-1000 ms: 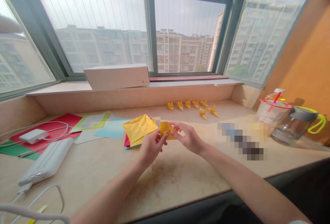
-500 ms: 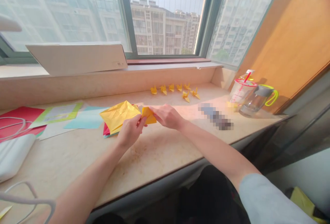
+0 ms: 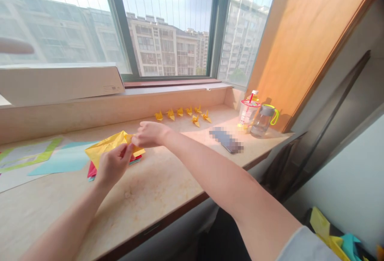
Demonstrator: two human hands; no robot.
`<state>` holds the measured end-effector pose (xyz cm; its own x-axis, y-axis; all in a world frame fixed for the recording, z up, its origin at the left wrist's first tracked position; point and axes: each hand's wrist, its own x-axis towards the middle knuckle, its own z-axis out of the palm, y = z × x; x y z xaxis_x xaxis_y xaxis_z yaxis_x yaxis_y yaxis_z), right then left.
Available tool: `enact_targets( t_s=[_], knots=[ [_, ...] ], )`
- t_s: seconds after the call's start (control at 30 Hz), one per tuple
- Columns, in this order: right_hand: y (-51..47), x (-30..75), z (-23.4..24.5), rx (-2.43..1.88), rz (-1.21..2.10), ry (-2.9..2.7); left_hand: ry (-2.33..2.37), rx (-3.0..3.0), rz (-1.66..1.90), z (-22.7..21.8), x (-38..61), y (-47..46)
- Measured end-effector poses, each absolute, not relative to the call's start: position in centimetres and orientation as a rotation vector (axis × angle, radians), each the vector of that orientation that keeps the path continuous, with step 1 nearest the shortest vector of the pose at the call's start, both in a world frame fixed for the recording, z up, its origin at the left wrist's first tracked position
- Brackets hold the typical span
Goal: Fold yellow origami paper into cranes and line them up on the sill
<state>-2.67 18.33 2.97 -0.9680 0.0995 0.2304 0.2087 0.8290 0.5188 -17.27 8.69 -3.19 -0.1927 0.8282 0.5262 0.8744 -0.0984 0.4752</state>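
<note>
My left fingers (image 3: 124, 155) and right fingers (image 3: 141, 137) pinch an unfinished, creased yellow origami sheet (image 3: 109, 147) above a coloured paper stack (image 3: 93, 171) on the left of the worktop (image 3: 150, 189); folded yellow cranes (image 3: 180, 113) already stand in a row further along, far side.

A creased, partly folded yellow origami sheet (image 3: 108, 147) is held tilted, corner pointing left.

Head-worn view, looking forward and down, close above a stone window ledge (image 3: 156, 197)
</note>
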Motion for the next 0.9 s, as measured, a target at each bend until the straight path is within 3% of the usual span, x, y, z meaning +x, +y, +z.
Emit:
enact_targets(
  t_s=[0.2,0.37,0.63,0.9],
  knots=[
    [16.8,-4.2,4.1,-0.348,-0.711,-2.817,-2.141,-1.847,-1.236,-2.8,-18.1,8.4],
    [16.7,-0.7,1.2,-0.552,-0.576,-2.678,-2.133,-1.942,-1.284,-3.2,-17.7,8.9],
    [18.8,2.8,-3.9,-0.653,-0.338,-2.550,-2.117,-2.255,-0.977,-1.8,-16.6,9.7],
    [18.8,2.7,-6.1,-0.709,-0.231,-2.401,-2.071,-2.262,-1.051,-3.3,-16.5,9.9]
  ],
)
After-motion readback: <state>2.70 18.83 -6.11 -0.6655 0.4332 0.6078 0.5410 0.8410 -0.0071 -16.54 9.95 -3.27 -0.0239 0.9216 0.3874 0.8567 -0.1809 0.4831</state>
